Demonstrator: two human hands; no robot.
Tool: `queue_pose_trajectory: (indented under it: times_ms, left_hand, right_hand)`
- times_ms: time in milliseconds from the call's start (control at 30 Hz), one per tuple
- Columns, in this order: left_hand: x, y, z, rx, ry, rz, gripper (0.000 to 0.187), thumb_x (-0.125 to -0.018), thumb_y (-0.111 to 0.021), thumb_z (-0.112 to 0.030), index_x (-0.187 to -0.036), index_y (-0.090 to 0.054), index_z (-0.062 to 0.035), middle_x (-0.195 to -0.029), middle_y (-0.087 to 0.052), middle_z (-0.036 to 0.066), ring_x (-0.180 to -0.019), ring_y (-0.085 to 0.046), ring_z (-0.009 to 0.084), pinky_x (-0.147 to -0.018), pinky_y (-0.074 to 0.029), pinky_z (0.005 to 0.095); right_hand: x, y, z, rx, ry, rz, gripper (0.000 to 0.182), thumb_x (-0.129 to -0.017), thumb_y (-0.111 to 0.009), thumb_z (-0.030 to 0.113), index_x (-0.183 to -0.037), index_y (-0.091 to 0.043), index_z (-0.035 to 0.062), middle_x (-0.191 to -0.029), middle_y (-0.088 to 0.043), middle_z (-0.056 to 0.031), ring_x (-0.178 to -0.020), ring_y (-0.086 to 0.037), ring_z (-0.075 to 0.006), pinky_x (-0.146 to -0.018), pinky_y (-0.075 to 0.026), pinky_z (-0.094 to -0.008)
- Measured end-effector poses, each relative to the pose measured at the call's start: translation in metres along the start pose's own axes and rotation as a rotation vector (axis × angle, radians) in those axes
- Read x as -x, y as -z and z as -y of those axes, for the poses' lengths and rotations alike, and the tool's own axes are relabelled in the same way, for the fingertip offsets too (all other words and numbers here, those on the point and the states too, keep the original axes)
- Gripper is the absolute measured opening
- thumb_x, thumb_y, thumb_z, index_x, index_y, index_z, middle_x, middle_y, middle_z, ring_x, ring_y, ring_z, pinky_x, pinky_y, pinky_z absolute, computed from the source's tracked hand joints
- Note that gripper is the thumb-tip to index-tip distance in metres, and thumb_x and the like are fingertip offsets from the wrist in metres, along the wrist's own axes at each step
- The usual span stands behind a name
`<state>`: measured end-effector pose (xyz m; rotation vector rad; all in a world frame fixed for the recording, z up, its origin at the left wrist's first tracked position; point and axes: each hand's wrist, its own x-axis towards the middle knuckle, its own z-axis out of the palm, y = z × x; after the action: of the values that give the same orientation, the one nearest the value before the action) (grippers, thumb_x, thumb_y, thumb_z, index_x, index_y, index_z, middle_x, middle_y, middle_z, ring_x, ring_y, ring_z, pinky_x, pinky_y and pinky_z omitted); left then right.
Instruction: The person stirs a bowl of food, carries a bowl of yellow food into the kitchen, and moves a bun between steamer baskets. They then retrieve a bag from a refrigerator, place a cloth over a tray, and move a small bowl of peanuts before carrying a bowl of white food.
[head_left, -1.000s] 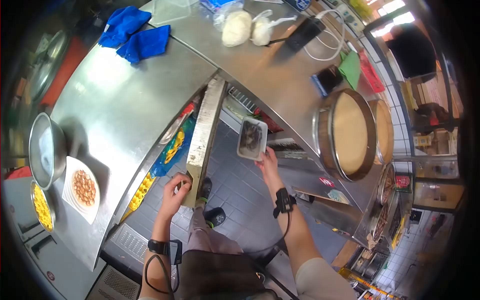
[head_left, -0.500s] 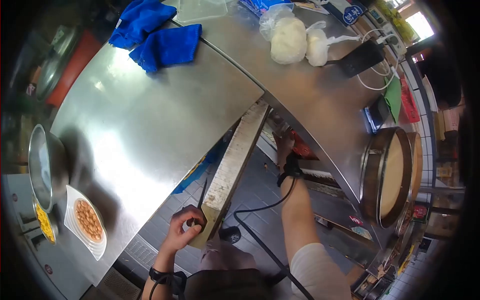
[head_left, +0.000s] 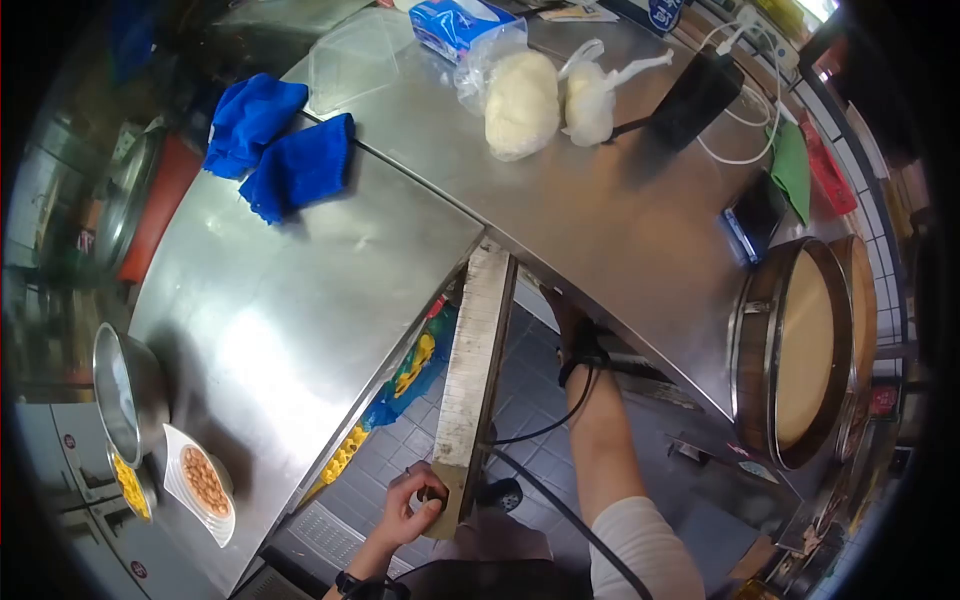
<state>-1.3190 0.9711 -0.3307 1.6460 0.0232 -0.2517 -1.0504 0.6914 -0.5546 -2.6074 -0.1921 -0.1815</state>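
Observation:
My left hand (head_left: 415, 505) is closed beside the near end of a long, worn, pale drawer-like piece (head_left: 470, 370), with fingers curled round something dark that I cannot make out. That piece slants out from the corner where two steel worktops meet. My right hand (head_left: 565, 315) reaches under the edge of the right worktop (head_left: 610, 230), its fingers hidden below. A black strap (head_left: 583, 357) and a black cable (head_left: 530, 435) are at my right wrist.
Blue cloths (head_left: 300, 168), bagged dough (head_left: 522, 105), a black device (head_left: 697, 102) and a round sieve (head_left: 795, 350) lie on the worktops. A steel bowl (head_left: 130, 390) and a white dish of beans (head_left: 205, 482) stand at left. Tiled floor (head_left: 525, 390) shows between.
The view has shifted, so the worktop items sit elsewhere in it. The thin dark spike above my left hand no longer shows. My right hand is more hidden under the worktop edge.

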Motion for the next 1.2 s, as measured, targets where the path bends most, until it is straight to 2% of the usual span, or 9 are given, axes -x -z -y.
queue_pose_trajectory:
  times_ms: [167, 267, 333, 367, 467, 700, 1033, 1167, 1200]
  left_hand:
    - [0.002, 0.002, 0.003, 0.013, 0.011, -0.025, 0.029, -0.073, -0.057, -0.032, -0.074, -0.055, -0.0031, -0.069, -0.051, 0.005, -0.065, -0.046, 0.0155, -0.056, -0.035, 0.0252]
    - [0.001, 0.004, 0.002, 0.009, 0.001, -0.035, 0.029, -0.073, -0.058, -0.032, -0.074, -0.056, -0.0030, -0.070, -0.052, 0.005, -0.065, -0.046, 0.0155, -0.056, -0.035, 0.0251]
    - [0.001, 0.007, 0.001, 0.020, -0.005, -0.046, 0.029, -0.073, -0.058, -0.032, -0.075, -0.056, -0.0029, -0.070, -0.052, 0.005, -0.065, -0.047, 0.0154, -0.056, -0.035, 0.0252]
    - [0.001, 0.008, 0.001, 0.023, -0.002, -0.047, 0.029, -0.073, -0.058, -0.032, -0.075, -0.056, -0.0029, -0.070, -0.052, 0.005, -0.065, -0.047, 0.0154, -0.056, -0.035, 0.0252]
    - [0.000, 0.011, 0.000, 0.049, -0.006, -0.058, 0.030, -0.073, -0.058, -0.032, -0.075, -0.056, -0.0029, -0.071, -0.052, 0.005, -0.065, -0.047, 0.0154, -0.056, -0.036, 0.0253]
    - [0.001, 0.010, 0.000, 0.024, -0.004, -0.029, 0.029, -0.072, -0.058, -0.031, -0.076, -0.057, -0.0030, -0.072, -0.051, 0.006, -0.065, -0.047, 0.0154, -0.057, -0.036, 0.0252]
    - [0.003, -0.012, -0.001, 0.030, 0.004, -0.058, 0.025, -0.072, -0.058, -0.028, -0.075, -0.056, -0.0037, -0.071, -0.050, 0.004, -0.065, -0.046, 0.0141, -0.056, -0.035, 0.0249]
    - [0.005, -0.034, 0.001, 0.079, 0.030, -0.064, 0.021, -0.072, -0.058, -0.024, -0.073, -0.054, -0.0038, -0.071, -0.051, 0.004, -0.065, -0.047, 0.0159, -0.057, -0.036, 0.0259]
    - [0.003, -0.044, 0.002, 0.030, 0.003, -0.048, 0.019, -0.072, -0.057, -0.022, -0.072, -0.053, -0.0037, -0.071, -0.051, 0.005, -0.066, -0.048, 0.0175, -0.057, -0.036, 0.0268]
  right_hand:
    - [-0.005, -0.005, 0.009, -0.374, -0.107, 0.008, 0.044, -0.080, -0.058, 0.032, -0.113, -0.048, 0.0050, -0.113, -0.052, -0.0151, -0.109, -0.045, -0.0310, -0.091, -0.038, -0.0396]
    - [-0.015, -0.018, 0.006, -0.273, 0.093, -0.173, 0.043, -0.082, -0.057, 0.030, -0.113, -0.048, 0.0030, -0.113, -0.051, -0.0162, -0.110, -0.045, -0.0298, -0.092, -0.037, -0.0385]
    - [-0.004, -0.023, 0.003, 0.191, 0.136, -0.260, 0.036, -0.083, -0.056, 0.027, -0.109, -0.051, 0.0023, -0.109, -0.054, -0.0164, -0.108, -0.047, -0.0283, -0.092, -0.037, -0.0367]
    - [0.007, -0.037, -0.016, 0.193, 0.137, -0.256, 0.036, -0.083, -0.056, 0.027, -0.109, -0.051, 0.0023, -0.109, -0.054, -0.0164, -0.108, -0.047, -0.0283, -0.092, -0.037, -0.0367]
    - [0.035, -0.066, -0.075, -0.065, -0.050, -0.090, 0.029, -0.085, -0.052, 0.022, -0.104, -0.053, 0.0015, -0.101, -0.056, -0.0170, -0.101, -0.051, -0.0285, -0.087, -0.040, -0.0372]
    - [0.046, -0.018, -0.100, -0.399, -0.660, -0.249, 0.024, -0.082, -0.053, 0.019, -0.100, -0.053, 0.0032, -0.095, -0.057, -0.0146, -0.094, -0.053, -0.0273, -0.082, -0.042, -0.0359]
    - [0.065, -0.034, -0.078, -0.939, -0.908, -0.296, 0.018, -0.077, -0.055, 0.014, -0.093, -0.053, 0.0056, -0.086, -0.058, -0.0112, -0.085, -0.056, -0.0257, -0.073, -0.045, -0.0341]
    - [0.109, -0.033, -0.050, -0.947, -0.882, -0.110, 0.017, -0.075, -0.056, 0.012, -0.091, -0.053, 0.0065, -0.083, -0.058, -0.0099, -0.082, -0.057, -0.0251, -0.070, -0.047, -0.0333]
    - [0.129, -0.023, -0.037, -0.390, -0.493, 0.054, 0.010, -0.070, -0.058, 0.013, -0.078, -0.054, 0.0078, -0.081, -0.058, -0.0087, -0.081, -0.057, -0.0232, -0.067, -0.046, -0.0374]
